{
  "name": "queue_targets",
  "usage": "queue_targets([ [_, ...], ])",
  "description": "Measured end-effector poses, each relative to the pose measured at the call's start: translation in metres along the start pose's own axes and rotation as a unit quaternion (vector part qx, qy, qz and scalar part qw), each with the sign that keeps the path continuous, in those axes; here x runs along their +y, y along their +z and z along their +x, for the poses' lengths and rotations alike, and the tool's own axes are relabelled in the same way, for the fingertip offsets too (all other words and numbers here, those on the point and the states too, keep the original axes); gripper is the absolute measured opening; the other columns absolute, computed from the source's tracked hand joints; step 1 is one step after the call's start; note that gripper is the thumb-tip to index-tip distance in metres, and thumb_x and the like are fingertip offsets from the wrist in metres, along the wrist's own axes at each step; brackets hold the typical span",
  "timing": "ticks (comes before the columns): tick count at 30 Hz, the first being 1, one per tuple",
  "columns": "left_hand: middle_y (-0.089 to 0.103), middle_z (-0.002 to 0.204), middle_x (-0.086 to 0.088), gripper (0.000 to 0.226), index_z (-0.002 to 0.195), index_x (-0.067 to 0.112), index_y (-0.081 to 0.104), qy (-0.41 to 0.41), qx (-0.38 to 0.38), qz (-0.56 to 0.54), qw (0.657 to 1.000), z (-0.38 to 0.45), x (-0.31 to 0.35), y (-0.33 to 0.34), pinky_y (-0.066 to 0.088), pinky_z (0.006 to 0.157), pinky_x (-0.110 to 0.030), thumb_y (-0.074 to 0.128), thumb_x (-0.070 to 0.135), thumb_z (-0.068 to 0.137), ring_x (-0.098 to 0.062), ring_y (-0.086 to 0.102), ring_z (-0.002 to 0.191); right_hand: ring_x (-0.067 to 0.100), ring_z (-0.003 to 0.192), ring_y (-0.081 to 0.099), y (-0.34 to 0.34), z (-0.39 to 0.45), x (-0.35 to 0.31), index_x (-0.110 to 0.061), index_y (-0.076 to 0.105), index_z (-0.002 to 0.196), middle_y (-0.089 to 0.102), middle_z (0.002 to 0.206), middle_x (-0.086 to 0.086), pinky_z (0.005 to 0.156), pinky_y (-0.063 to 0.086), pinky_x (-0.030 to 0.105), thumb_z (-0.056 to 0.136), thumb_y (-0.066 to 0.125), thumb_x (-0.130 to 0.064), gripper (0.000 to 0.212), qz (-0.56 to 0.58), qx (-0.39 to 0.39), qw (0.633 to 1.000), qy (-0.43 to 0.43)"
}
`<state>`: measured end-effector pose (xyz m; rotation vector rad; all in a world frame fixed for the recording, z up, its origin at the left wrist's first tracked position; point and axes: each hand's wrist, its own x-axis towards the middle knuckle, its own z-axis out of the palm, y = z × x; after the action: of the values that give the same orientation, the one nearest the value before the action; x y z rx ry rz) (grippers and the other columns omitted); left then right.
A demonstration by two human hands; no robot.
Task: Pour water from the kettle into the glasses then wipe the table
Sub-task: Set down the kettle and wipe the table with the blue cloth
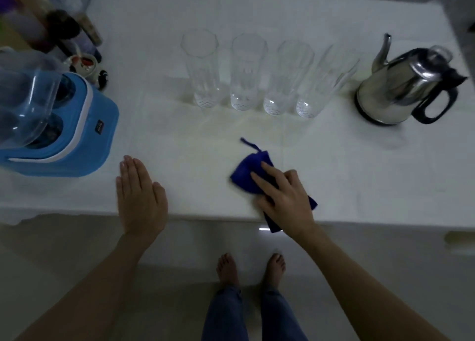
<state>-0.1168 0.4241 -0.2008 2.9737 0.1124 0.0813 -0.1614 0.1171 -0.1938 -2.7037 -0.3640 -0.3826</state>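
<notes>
Our single head camera, looking steeply down and forward, near the white table [359, 176], bare feet at 6 o'clock

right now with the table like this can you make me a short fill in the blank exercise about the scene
1. The number of tall glasses standing in a row on the table is ____.
2. The right hand presses down on a cloth whose colour is ____.
3. The left hand lies flat on the table, holding ____.
4. The kettle stands at the ____ end of the row of glasses.

Missing words: four; blue; nothing; right
</notes>
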Motion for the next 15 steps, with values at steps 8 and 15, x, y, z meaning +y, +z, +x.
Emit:
queue_targets([
  [8, 0.009, 0.155, -0.033, 0.07, 0.146, -0.014, 0.015, -0.077, -0.059, -0.08, 0.992, -0.002, 0.038, -0.009, 0.01, 0.118, -0.055, 0.023, 0.028, 0.091, -0.045, 0.008, 0.146, 0.04, 0.098, 0.045, -0.048, 0.003, 0.06, -0.008, 0.067, 0.126, 0.052, 0.139, 0.021, 0.088, 0.043, 0.041, 0.088, 0.06, -0.004, 0.039, 0.028, 0.041, 0.965, 0.258],
  [15, 0.055, 0.137, -0.008, 0.039, 0.131, 0.007, 0.056, 0.044, -0.201, -0.386, 0.899, -0.023, 0.199, -0.051, 0.03, 0.106, -0.012, 0.043, 0.028, 0.101, -0.02, 0.049, 0.129, 0.016, 0.109, 0.061, -0.108, 0.018, 0.062, -0.027, 0.069, 0.121, 0.064, 0.124, -0.004, 0.091, 0.051, 0.03, 0.087, 0.062, -0.011, 0.038, 0.372, 0.036, 0.841, 0.391],
])
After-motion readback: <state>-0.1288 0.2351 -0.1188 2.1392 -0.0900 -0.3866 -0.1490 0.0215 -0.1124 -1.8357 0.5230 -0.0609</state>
